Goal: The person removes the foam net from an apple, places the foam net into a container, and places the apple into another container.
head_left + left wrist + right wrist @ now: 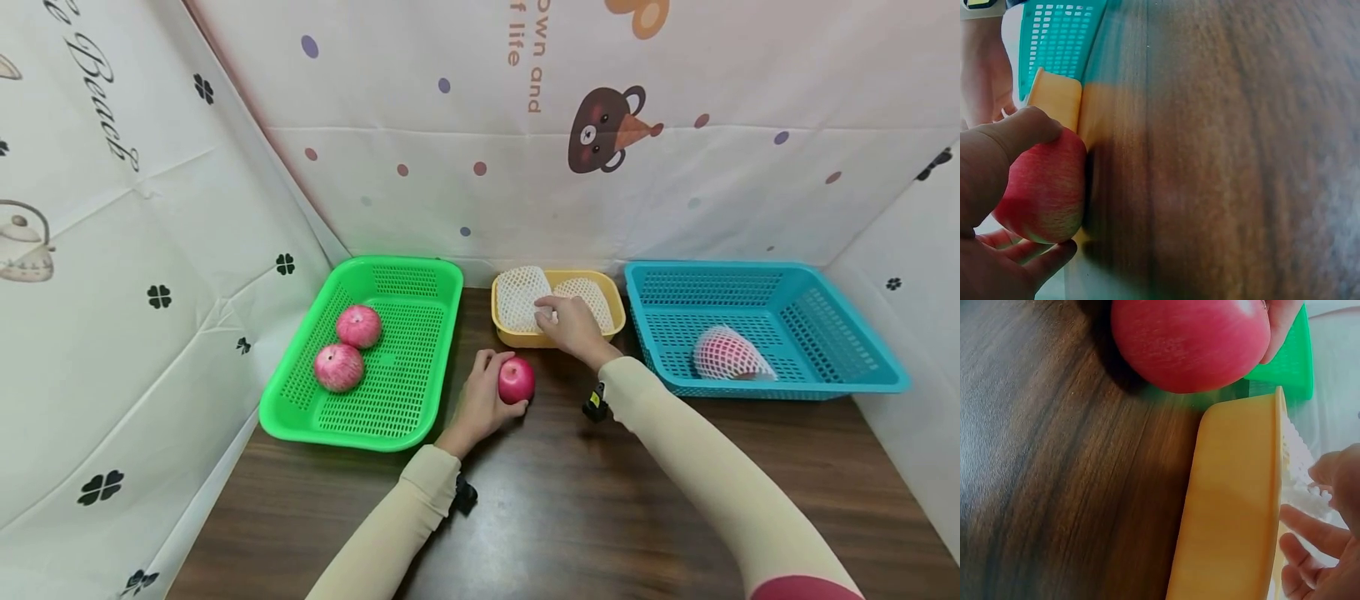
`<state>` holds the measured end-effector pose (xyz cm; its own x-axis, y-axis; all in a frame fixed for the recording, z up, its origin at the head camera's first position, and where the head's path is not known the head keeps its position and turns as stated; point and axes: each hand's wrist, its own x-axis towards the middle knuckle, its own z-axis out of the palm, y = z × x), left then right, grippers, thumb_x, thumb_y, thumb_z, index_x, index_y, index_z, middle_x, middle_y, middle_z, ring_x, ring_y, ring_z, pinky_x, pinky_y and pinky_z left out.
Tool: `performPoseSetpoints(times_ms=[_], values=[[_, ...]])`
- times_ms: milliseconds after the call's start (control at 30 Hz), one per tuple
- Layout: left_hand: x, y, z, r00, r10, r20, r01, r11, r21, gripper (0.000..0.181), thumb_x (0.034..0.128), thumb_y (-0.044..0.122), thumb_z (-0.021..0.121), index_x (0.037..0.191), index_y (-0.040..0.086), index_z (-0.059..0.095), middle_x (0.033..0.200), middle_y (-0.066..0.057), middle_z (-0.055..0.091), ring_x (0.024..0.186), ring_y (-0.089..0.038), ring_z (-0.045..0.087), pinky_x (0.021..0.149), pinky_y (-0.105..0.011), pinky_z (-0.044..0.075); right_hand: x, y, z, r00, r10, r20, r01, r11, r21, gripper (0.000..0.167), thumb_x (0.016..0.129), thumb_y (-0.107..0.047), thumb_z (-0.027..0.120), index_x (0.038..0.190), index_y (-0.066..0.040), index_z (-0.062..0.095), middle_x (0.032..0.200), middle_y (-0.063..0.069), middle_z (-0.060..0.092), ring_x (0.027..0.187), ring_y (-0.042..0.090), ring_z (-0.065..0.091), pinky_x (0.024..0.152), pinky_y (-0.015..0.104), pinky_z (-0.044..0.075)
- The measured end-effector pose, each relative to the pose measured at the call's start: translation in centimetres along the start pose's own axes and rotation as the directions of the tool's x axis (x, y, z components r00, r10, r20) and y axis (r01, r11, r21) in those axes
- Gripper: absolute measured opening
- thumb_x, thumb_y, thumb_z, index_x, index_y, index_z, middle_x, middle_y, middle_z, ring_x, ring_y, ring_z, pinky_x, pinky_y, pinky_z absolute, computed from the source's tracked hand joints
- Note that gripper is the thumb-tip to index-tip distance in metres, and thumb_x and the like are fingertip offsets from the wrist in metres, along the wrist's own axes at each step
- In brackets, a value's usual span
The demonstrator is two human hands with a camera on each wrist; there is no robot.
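Apple [517,381], red and round, sits in our left hand [483,396] near the middle of the tabletop [562,517], just before the yellow basket; we cannot tell whether it bears on the wood. Our fingers curl round its far side and our thumb closes on the near side, the back of the hand turned outward. That forearm slants up from the tabletop's near edge.

Our right hand [573,327] reaches farther, palm down over the front rim of the yellow basket [525,340], thumb and forefinger pinching a white foam net [520,304], the other fingers bent. Its forearm runs diagonally from the near right. A second net [588,300] lies beside the first.

Toward the tabletop's far left corner, the green basket [405,358] holds two pink fruits [359,326] side by side; toward the far right corner, the blue basket [720,283] holds a netted fruit [726,350] near its front wall.
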<state>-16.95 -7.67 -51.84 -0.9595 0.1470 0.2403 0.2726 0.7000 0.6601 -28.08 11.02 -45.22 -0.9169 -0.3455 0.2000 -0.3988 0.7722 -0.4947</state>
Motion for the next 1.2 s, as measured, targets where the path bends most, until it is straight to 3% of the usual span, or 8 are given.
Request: performPoseSetpoints(times_ms=[67,133,233,367,533,700,933,1200], values=[[0.0,0.0,0.0,1.000,-0.004,0.001,0.004,1.000,0.000,0.076,0.0752,0.024,0.091,0.141,0.014,0.055,0.136,-0.010,0.046,0.105,-0.032,0.065,0.093,-0.044,0.057,-0.1,0.0,0.0,1.000,0.001,0.008,-0.001,0.998,-0.061,0.033,0.101,-0.024,0.061,0.129,-0.010,0.071,0.053,0.004,0.052,0.051,0.023,0.042,0.053,0.037,0.040],[0.0,0.0,0.0,1.000,-0.001,-0.001,0.001,1.000,0.001,0.076,0.0752,0.024,0.091,0.141,0.014,0.055,0.136,-0.010,0.046,0.105,-0.032,0.065,0.093,-0.044,0.057,-0.1,0.0,-0.1,1.000,-0.004,0.016,0.007,0.987,-0.158,0.036,0.101,-0.031,0.060,0.132,-0.015,0.071,0.062,0.006,0.061,0.062,0.029,0.049,0.063,0.043,0.045],[0.0,0.0,0.0,1.000,0.006,-0.008,-0.006,1.000,0.000,0.076,0.0747,0.024,0.091,0.141,0.014,0.055,0.136,-0.010,0.046,0.104,-0.032,0.065,0.092,-0.045,0.057,-0.1,0.0,-0.2,0.999,-0.016,0.038,0.027,0.950,-0.310,0.042,0.102,-0.042,0.058,0.138,-0.022,0.067,0.092,0.013,0.074,0.085,0.038,0.053,0.082,0.054,0.045],[0.0,0.0,-0.1,1.000,0.010,-0.014,-0.010,1.000,0.001,0.077,0.0739,0.023,0.092,0.141,0.013,0.055,0.136,-0.010,0.046,0.103,-0.033,0.066,0.091,-0.045,0.057,-0.1,-0.3,-0.5,0.998,-0.027,0.048,0.044,0.911,-0.410,0.049,0.103,-0.051,0.055,0.142,-0.024,0.063,0.126,0.019,0.069,0.107,0.047,0.053,0.095,0.062,0.041],[-0.1,-0.1,0.0,1.000,0.015,-0.010,-0.015,1.000,-0.007,0.076,0.0744,0.023,0.092,0.141,0.012,0.055,0.135,-0.010,0.046,0.104,-0.033,0.066,0.092,-0.045,0.057,0.2,-0.8,-0.6,0.997,-0.050,0.057,0.068,0.927,-0.370,0.056,0.103,-0.048,0.057,0.148,-0.016,0.055,0.154,0.023,0.045,0.135,0.048,0.044,0.110,0.065,0.036],[-0.1,-0.1,0.1,1.000,0.021,-0.013,-0.021,1.000,-0.018,0.076,0.0748,0.022,0.091,0.141,0.012,0.055,0.135,-0.010,0.046,0.105,-0.033,0.066,0.092,-0.045,0.057,0.6,-1.4,-0.2,0.982,-0.085,0.167,0.133,0.945,-0.298,0.069,0.102,-0.051,0.056,0.157,-0.011,0.042,0.164,0.022,0.030,0.147,0.045,0.033,0.117,0.060,0.030],[-0.1,-0.1,0.1,1.000,0.011,-0.009,-0.011,1.000,-0.023,0.076,0.0749,0.022,0.091,0.141,0.013,0.054,0.135,-0.010,0.046,0.106,-0.032,0.065,0.093,-0.045,0.057,1.1,-1.8,0.2,0.921,-0.062,0.384,0.182,0.940,-0.287,0.072,0.106,-0.057,0.039,0.162,-0.011,0.032,0.167,0.020,0.023,0.155,0.036,0.020,0.125,0.052,0.015],[-0.2,-0.1,0.1,1.000,0.020,-0.020,-0.021,1.000,-0.022,0.076,0.0745,0.022,0.091,0.141,0.013,0.054,0.136,-0.011,0.046,0.104,-0.033,0.065,0.091,-0.046,0.057,2.4,-2.3,0.1,0.864,0.001,0.503,0.135,0.963,-0.232,0.072,0.107,-0.059,0.030,0.163,-0.013,0.030,0.168,0.018,0.022,0.155,0.038,0.016,0.124,0.055,0.013]])
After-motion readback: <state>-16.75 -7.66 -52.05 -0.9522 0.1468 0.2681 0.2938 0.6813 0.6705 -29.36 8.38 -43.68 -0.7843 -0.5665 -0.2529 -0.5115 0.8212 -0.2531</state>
